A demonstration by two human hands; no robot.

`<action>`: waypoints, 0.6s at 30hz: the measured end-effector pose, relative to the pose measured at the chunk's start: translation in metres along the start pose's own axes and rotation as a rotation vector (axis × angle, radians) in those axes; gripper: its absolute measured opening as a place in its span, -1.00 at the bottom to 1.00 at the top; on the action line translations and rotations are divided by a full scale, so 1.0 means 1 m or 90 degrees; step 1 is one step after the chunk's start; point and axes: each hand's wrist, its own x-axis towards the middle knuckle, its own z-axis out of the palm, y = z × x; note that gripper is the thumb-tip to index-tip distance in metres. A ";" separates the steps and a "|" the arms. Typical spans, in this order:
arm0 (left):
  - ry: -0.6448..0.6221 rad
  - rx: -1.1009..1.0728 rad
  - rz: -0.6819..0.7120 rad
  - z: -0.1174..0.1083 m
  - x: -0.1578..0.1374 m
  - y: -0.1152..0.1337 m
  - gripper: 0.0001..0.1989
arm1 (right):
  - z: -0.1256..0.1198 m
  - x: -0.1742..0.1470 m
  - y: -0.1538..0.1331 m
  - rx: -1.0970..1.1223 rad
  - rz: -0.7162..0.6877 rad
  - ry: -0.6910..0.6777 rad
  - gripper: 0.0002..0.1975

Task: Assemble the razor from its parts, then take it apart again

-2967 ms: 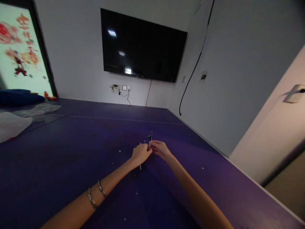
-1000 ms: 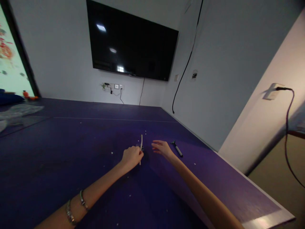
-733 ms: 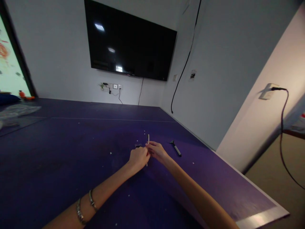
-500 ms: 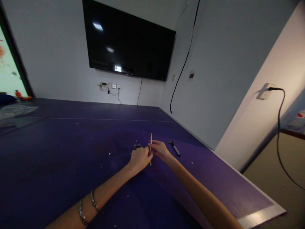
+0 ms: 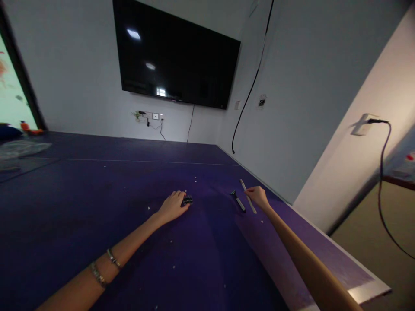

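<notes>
Evidently, the slim, straight, pale stick (image 5: 252, 206) was pinched because so thin a shaft gave room for little more than fingertips; the right hand (image 5: 257, 196) was clamped on it, thumb and fingertips together, above its midpoint. It sat just to the right of the dark razor with a grey handle (image 5: 240, 203), slanted nearly the same way, as though meant to lie in line. Whether the stick's near end touched the flat, dark purple tabletop (image 5: 207, 259), I could not tell.

The razor itself lay free of any hand, its head pointing away and leftward, its handle toward the wearer. Well to the left of the razor, the left hand (image 5: 174, 204) was closed on a small, dark, blocky object with clear edges (image 5: 187, 200), fingers on the far side and thumb on the near side. That low hold probably suited a piece so short, keeping it steady and apart from the razor; its underside was hidden.

As for pose, the left forearm, with 2 silver-coloured metal bracelets (image 5: 97, 275), ran diagonally up toward the razor's left, back of the hand uppermost. The right forearm stretched up from the near right of the razor, its fingers turned inward toward it.
</notes>
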 end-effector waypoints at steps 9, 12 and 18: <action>-0.047 -0.026 0.025 0.028 0.008 -0.018 -0.49 | 0.016 -0.005 0.026 -0.204 -0.008 -0.044 -0.87; -0.057 -0.030 0.017 0.029 0.010 -0.018 -0.49 | 0.019 -0.005 0.024 -0.234 -0.010 -0.054 -0.86; -0.059 -0.039 0.016 0.029 0.012 -0.017 -0.50 | 0.023 -0.005 0.020 -0.268 -0.014 -0.071 -0.84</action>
